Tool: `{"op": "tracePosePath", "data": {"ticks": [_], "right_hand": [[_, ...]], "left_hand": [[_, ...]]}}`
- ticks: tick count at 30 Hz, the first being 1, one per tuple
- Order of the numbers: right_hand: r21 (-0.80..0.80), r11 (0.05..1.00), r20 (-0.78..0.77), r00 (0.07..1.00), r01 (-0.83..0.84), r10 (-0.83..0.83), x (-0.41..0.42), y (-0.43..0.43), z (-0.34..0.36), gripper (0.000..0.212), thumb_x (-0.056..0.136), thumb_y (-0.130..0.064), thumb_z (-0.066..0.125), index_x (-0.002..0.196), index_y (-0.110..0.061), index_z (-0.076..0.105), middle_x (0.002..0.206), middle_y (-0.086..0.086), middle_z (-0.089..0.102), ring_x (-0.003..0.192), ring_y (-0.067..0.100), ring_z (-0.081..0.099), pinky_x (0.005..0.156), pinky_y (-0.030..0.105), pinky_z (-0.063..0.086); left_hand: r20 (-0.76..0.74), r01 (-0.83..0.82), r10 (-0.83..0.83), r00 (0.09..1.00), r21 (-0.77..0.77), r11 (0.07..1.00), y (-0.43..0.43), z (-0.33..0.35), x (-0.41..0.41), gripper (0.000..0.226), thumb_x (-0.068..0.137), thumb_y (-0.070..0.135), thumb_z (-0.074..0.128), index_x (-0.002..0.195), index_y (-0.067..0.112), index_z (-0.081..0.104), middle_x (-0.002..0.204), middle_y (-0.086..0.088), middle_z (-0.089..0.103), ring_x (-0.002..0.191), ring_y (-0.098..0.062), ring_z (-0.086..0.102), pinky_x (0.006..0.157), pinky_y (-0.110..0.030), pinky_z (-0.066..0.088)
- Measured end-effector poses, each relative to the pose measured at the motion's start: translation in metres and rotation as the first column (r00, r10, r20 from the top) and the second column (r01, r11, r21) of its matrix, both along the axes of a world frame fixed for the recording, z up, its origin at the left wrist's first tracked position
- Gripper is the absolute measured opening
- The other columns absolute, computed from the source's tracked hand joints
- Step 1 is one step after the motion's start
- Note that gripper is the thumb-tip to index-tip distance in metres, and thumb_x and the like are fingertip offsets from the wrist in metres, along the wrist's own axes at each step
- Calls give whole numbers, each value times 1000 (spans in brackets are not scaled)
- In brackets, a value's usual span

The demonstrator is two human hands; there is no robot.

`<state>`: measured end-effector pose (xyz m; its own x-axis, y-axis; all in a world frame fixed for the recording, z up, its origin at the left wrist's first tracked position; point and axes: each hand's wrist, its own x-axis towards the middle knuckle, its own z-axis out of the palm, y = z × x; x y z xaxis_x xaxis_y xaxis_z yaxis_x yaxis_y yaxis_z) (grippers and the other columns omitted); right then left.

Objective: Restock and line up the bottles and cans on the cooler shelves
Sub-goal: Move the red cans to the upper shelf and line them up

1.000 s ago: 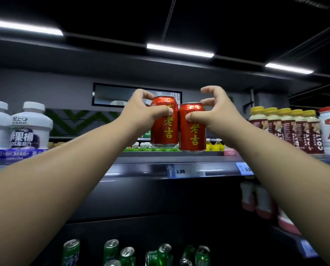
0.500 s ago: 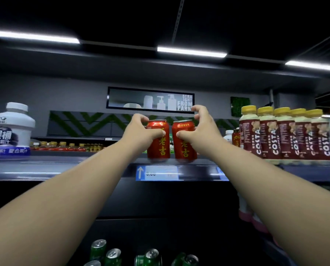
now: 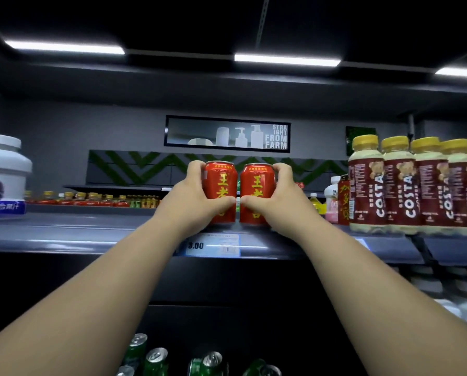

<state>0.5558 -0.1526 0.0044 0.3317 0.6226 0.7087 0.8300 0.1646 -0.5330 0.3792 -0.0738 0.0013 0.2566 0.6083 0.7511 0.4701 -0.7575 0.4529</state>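
- Two red drinks stand upright side by side, the left can [image 3: 219, 185] and the right can [image 3: 257, 187], with a thin gap between them and their bases at the surface of the cooler shelf [image 3: 91, 234], just behind its front lip.
- The left hand [image 3: 193, 198] grips the left can from 9 o'clock, thumb laid across the label, fingers curled round the far side.
- The right hand [image 3: 280, 200] grips the right can from 3 o'clock the same way, and the two thumb tips nearly meet.
- At 6 o'clock, just under the cans, a price tag [image 3: 213, 245] reading 3.00 sits on the shelf lip.
- At 3 o'clock, a row of Costa bottles [image 3: 398, 185] with yellow caps lines the same shelf, and a darker red can [image 3: 343, 202] stands at its left end.
- At 9 o'clock, well apart, stands a white bottle [image 3: 4, 172].
- At 12 o'clock, a wall sign [image 3: 227, 134] reads "STRAIGHT FROM FARM".
- Far down at 6 o'clock, green cans [image 3: 156, 359] show their tops.
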Motion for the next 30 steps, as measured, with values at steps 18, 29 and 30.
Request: {"op": "tracePosePath", "data": {"ticks": [18, 29, 30], "right_hand": [[-13, 1000, 66, 998, -1, 2, -1, -7, -3, 90, 64, -74, 73, 134, -43, 25, 117, -6, 59, 100, 20, 64, 85, 49, 57], [18, 1000, 137, 990, 19, -21, -3, -10, -5, 109, 72, -66, 74, 151, -39, 5, 148, -2, 43, 124, 23, 53, 100, 49, 48], [38, 999, 142, 990, -6, 1, -2, -11, -6, 110, 72, -64, 76, 151, -41, 3, 151, -2, 40, 127, 22, 51, 101, 49, 47]], "left_hand": [[0, -37, 37, 999, 17, 999, -7, -1, 0, 79, 77, 59, 71, 137, 32, 28, 110, 5, 57, 94, -20, 62, 85, -44, 55], [28, 22, -24, 999, 70, 997, 0, -5, 0, 92, 75, 57, 73, 144, 44, 13, 133, 2, 48, 106, -22, 58, 91, -49, 53], [38, 24, -27, 999, 94, 995, -1, -6, 0, 95, 75, 55, 74, 145, 45, 11, 137, 2, 46, 110, -22, 56, 93, -50, 52]]}}
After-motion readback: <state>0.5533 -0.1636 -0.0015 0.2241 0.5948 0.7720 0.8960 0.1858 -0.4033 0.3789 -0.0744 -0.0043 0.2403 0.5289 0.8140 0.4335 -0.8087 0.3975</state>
